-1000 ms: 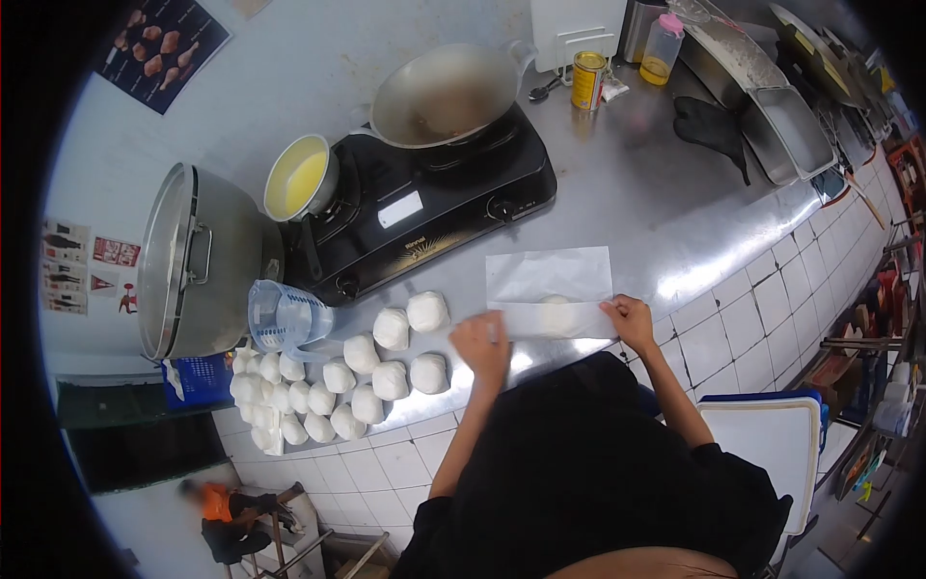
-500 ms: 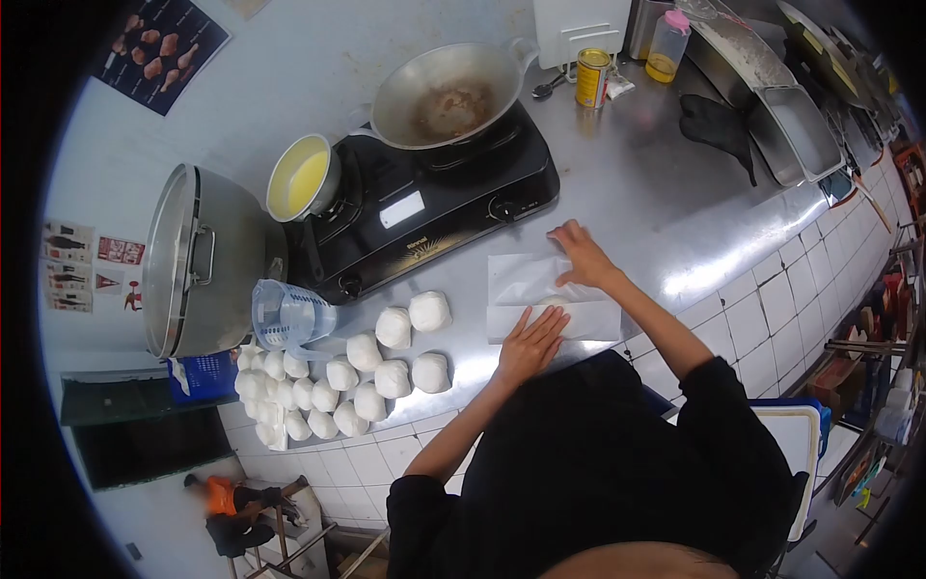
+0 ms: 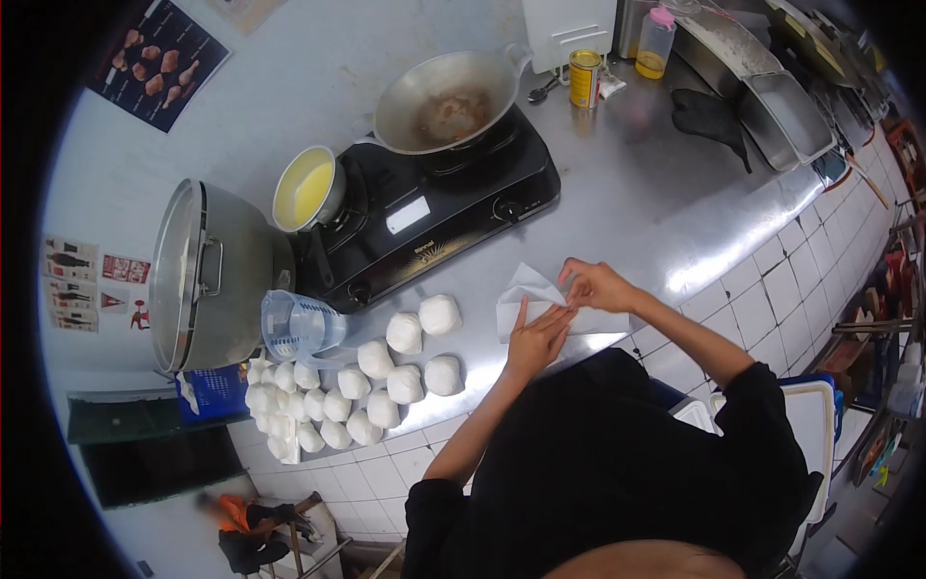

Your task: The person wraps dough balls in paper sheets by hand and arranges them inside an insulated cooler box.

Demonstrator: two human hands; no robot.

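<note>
A sheet of white paper [image 3: 526, 287] lies on the steel counter in front of me, one far part folded up to a point. My left hand [image 3: 538, 344] rests on its near part with fingers stretched out, thumb apart. My right hand [image 3: 596, 288] has its fingers bent together at the paper's right side, pinching a fold. The fingertips of both hands nearly meet. Whatever lies under the folded paper is hidden. To the left, several round white paper-wrapped bundles [image 3: 404, 333] sit in rows.
Beyond the paper stands a black gas stove [image 3: 453, 217] with a wok [image 3: 395, 106] and a small pot of yellow liquid [image 3: 311, 188]. A measuring jug [image 3: 294, 323] and large pot [image 3: 236, 280] stand left. A yellow can [image 3: 585, 82], bottle [image 3: 656, 43] and black cloth [image 3: 709, 121] lie right.
My right hand has drawn in toward my left and closed on the paper. The paper's far part has been lifted and folded into a point. The view has shifted slightly.
</note>
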